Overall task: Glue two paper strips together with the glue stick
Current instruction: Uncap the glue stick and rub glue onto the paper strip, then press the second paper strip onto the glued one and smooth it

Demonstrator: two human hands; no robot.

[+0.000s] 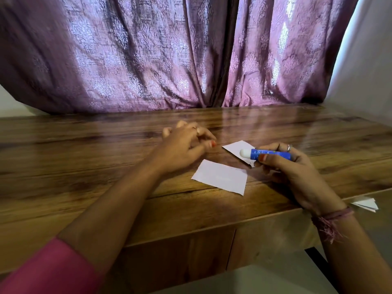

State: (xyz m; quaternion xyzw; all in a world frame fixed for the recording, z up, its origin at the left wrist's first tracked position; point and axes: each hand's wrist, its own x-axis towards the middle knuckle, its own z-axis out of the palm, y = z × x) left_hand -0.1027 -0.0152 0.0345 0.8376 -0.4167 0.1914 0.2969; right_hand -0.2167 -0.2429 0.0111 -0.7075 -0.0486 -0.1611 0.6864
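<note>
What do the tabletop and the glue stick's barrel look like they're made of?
Tabletop: wood or wood-look laminate, glossy; brown grain lines and bright window reflections show, so I cannot tell solid from veneer. Glue stick: smooth blue barrel, probably plastic, with a matte white glue tip exposed.

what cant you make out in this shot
Head view only:
- Far paper strip: its right end is hidden under the glue stick and right hand.
- Glue stick label: too small to read.
- Left hand: blurred, fingertip contact unclear.
- Folded paper beyond the table: blurred.
</note>
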